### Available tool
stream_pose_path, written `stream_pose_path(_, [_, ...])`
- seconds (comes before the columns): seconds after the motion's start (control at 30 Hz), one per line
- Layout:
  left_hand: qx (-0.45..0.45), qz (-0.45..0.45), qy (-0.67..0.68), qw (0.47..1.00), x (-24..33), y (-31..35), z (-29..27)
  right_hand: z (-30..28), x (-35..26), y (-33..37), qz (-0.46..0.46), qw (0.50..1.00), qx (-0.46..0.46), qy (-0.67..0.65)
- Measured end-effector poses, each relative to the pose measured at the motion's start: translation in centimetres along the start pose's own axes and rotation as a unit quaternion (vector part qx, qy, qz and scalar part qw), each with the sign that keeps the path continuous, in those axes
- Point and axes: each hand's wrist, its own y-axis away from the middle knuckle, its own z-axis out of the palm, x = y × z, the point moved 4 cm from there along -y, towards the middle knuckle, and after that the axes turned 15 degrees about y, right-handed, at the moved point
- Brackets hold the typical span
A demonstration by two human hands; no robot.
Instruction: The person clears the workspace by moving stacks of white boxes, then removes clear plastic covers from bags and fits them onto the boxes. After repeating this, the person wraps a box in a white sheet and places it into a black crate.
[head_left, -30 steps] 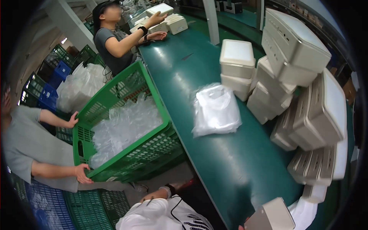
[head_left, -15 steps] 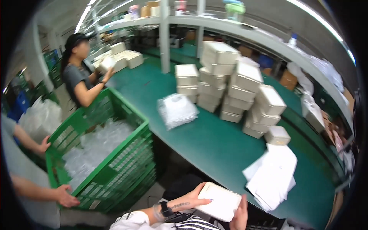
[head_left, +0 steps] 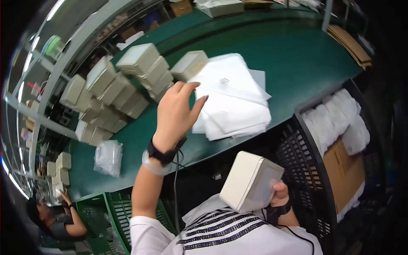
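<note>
My right hand (head_left: 279,194) grips a cream-white box (head_left: 250,180) by its side, held tilted in front of my body below the table edge. Out over the green table, my left hand (head_left: 177,106) is open, thumb and fingers apart with nothing between them. It hovers at the left edge of a loose pile of thin white sheets or flat bags (head_left: 238,112); whether the fingertips touch it I cannot tell. A small pale piece (head_left: 224,80) lies on top of the pile. Just behind the hand sits a single cream box (head_left: 189,66).
Stacks of similar boxes (head_left: 108,91) stand on the table (head_left: 293,55) at left, near a clear plastic bundle (head_left: 108,158). A black crate (head_left: 299,170) with white wrapped items and cardboard stands at right, a green crate (head_left: 127,206) at lower left. Beyond, a co-worker (head_left: 53,219) handles a box.
My view has swung right. My left hand has let go of the box and moved up over the white pile. The right hand now holds the box alone, tilted.
</note>
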Motion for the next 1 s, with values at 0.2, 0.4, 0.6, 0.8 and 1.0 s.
stream_pose_path(0.2, [-0.198, 0.051, -0.074, 0.976, -0.4, -1.2, 11.6, 0.9, 1.9, 0.1, 0.038, 0.996, -0.029, -0.078])
stream_pose_path(0.4, [-0.227, 0.303, -0.170, 0.910, -0.3, -5.8, 17.7, 1.2, 0.8, 0.7, 0.062, 0.996, -0.013, -0.063])
stream_pose_path(0.6, [-0.352, 0.204, -0.205, 0.890, -1.5, -11.6, 21.2, -0.3, 1.2, 2.4, 0.030, 0.997, 0.019, -0.069])
stream_pose_path(0.8, [-0.390, 0.108, -0.160, 0.900, -2.1, -12.3, 19.8, -2.2, 1.1, 2.4, -0.022, 0.997, 0.051, -0.057])
stream_pose_path(1.0, [-0.158, -0.154, 0.284, 0.933, -6.2, -10.4, 12.2, -0.8, -1.5, -2.6, -0.050, 0.978, -0.100, -0.178])
